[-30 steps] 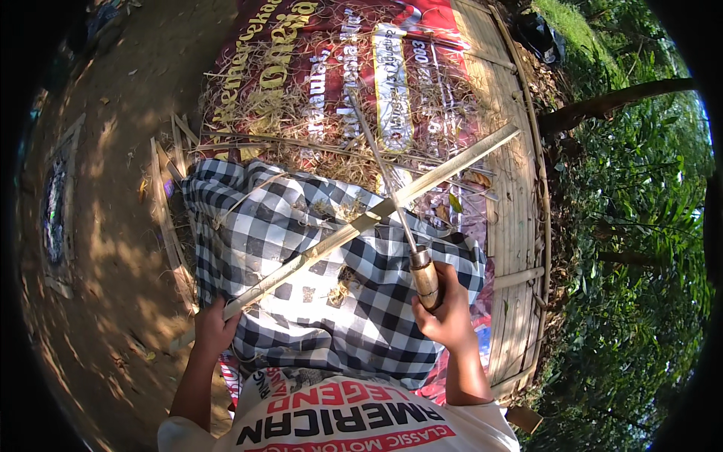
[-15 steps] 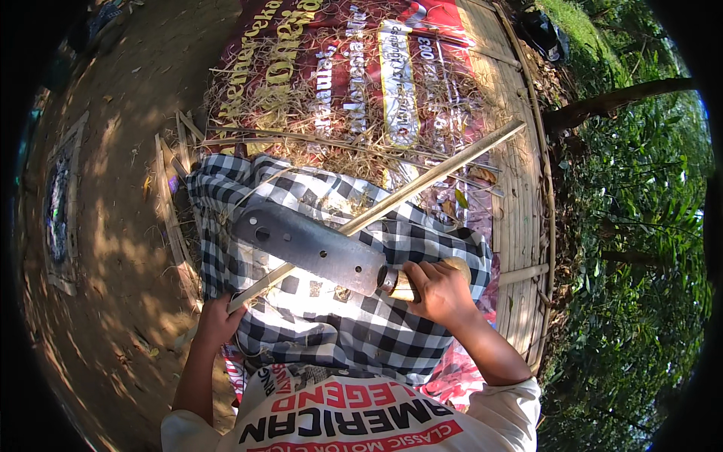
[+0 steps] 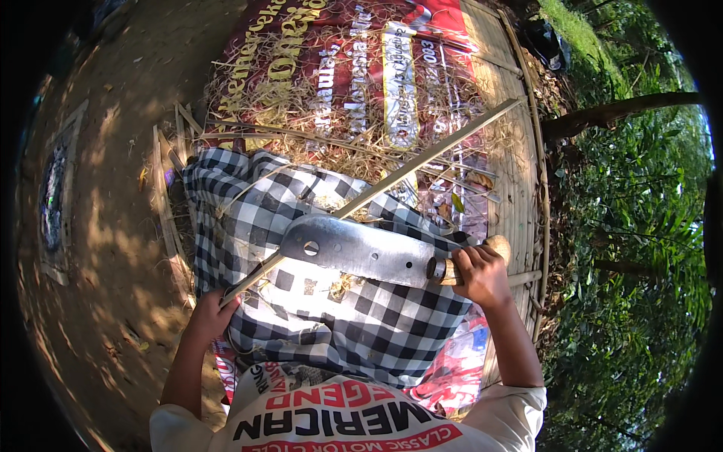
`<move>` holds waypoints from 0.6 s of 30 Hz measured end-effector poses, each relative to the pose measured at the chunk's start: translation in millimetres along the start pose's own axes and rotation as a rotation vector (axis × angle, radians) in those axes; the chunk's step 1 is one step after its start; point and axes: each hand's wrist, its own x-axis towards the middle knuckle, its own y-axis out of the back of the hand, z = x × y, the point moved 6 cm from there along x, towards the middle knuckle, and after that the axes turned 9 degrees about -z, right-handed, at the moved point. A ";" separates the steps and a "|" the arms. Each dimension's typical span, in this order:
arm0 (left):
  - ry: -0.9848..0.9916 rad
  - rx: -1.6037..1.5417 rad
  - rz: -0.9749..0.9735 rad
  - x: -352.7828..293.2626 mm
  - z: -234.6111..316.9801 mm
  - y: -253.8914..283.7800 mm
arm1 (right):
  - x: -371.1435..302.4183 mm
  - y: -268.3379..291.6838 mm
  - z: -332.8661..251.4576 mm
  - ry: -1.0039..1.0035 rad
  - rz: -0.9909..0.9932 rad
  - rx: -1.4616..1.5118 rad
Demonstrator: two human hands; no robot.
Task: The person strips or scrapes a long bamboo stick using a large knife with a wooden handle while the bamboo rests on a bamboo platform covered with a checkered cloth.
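My right hand (image 3: 480, 273) grips the wooden handle of a broad steel cleaver (image 3: 354, 248). Its blade lies flat across my lap, pointing left. My left hand (image 3: 213, 313) holds the near end of a long thin bamboo strip (image 3: 422, 162). The strip slants up to the right, passing under the blade, out over the mat. A black-and-white checked cloth (image 3: 354, 324) covers my lap beneath both.
A red printed banner (image 3: 361, 68) lies ahead as a mat, strewn with bamboo shavings and thin slats (image 3: 301, 135). A bamboo platform edge (image 3: 527, 151) runs along the right. Bare earth (image 3: 98, 226) lies left, green plants (image 3: 640, 248) right.
The cleaver swung down from edge-on and upright to lying flat across my lap, blade pointing left. The bamboo strip stays in my left hand at about the same slant.
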 end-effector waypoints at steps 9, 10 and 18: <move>0.264 0.310 -0.126 11.5 -13.9 15.1 | 36.7 -9.7 -50.1 0.008 -0.073 0.047; 0.285 0.286 -0.162 13.7 -10.3 17.8 | 45.1 -4.3 -58.2 0.010 -0.061 0.040; 0.420 0.151 -0.393 17.3 -3.6 19.4 | 47.1 -18.8 4.9 -0.192 0.038 0.094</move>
